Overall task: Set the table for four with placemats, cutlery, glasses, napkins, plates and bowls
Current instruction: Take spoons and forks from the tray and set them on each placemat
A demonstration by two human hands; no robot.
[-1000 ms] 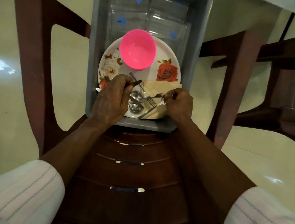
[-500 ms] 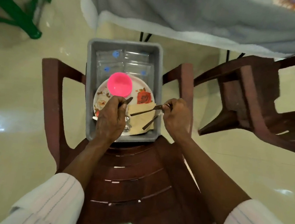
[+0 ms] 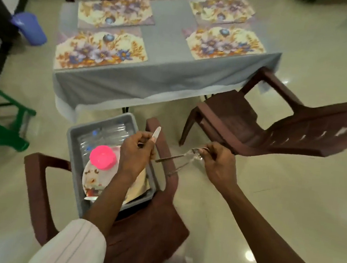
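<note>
Left hand (image 3: 136,153) closed around a knife (image 3: 156,134), blade pointing up, above the grey tub (image 3: 76,132). Right hand (image 3: 217,161) closed on several pieces of cutlery (image 3: 177,161), handles hanging toward the brown chair (image 3: 147,233). The tub, on that chair's seat, holds a pink bowl (image 3: 101,157) on a floral plate (image 3: 92,179). Beyond, the desk (image 3: 165,49) carries four floral placemats (image 3: 100,51).

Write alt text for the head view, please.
Both hands hold cutlery lifted from a grey tub on a brown chair: the left hand grips a knife, the right hand several forks. A pink bowl sits on a floral plate in the tub. Beyond, the table carries four floral placemats only.
</note>
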